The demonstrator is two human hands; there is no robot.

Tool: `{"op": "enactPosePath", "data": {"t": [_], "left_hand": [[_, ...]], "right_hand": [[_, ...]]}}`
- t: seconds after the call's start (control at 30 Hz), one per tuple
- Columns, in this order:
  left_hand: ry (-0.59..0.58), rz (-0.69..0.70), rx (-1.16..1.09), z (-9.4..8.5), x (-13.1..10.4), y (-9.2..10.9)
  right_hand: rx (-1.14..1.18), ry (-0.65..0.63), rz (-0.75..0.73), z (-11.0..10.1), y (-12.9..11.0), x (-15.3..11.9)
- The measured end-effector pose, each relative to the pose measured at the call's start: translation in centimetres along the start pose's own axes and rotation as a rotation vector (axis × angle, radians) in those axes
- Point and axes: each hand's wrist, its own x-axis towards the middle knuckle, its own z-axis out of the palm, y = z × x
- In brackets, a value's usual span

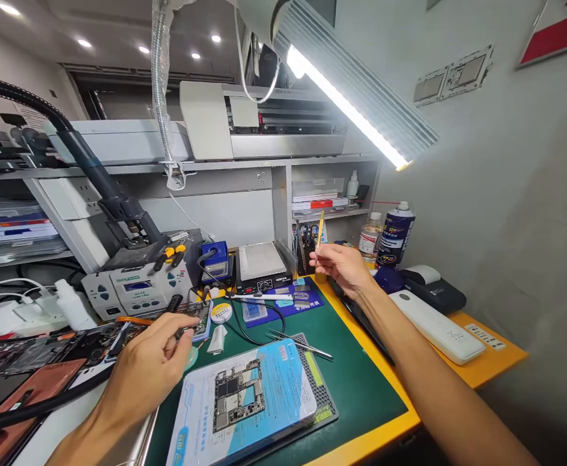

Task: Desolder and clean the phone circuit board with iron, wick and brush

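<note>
My right hand (344, 268) is raised over the mat's far right side, its fingertips pinching a slim yellow pen-like tool (321, 228) that points upward. I cannot make out the tool's exact kind. My left hand (150, 359) hovers at the left with loosely bent fingers, thumb and index apart. Its index tip is at an opened phone (204, 322) with a bluish edge, which the hand partly covers. Between the hands lies a blue and white box (278, 395) with a circuit board (239, 396) pictured or lying on top. Tweezers (307, 346) rest just behind it.
A green mat (361, 388) covers the yellow desk. At the back stand a power supply (138, 291), a blue soldering station (215, 262) and a heating plate (263, 262). A spray can (396, 236) and a white power bank (439, 327) are at right. A bright lamp (356, 84) hangs overhead.
</note>
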Motion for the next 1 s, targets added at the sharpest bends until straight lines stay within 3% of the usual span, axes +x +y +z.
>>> {"op": "enactPosePath", "data": {"t": [0.23, 0.43, 0.63, 1.0], "left_hand": [[0.182, 0.089, -0.097, -0.5, -0.6, -1.2], [0.277, 0.134, -0.113, -0.7, -0.7, -2.1], [0.291, 0.172, -0.106, -0.9, -0.6, -1.9], [0.325, 0.262, -0.092, -0.9, -0.7, -1.8]], "right_hand": [[-0.114, 0.154, 0.008, -0.1, 0.2, 1.3], [-0.446, 0.251, 0.013, -0.6, -2.0, 5.8], [-0.733, 0.17, 0.065, 0.0, -4.0, 9.3], [-0.903, 0.037, 0.058, -0.1, -4.1, 10.8]]}}
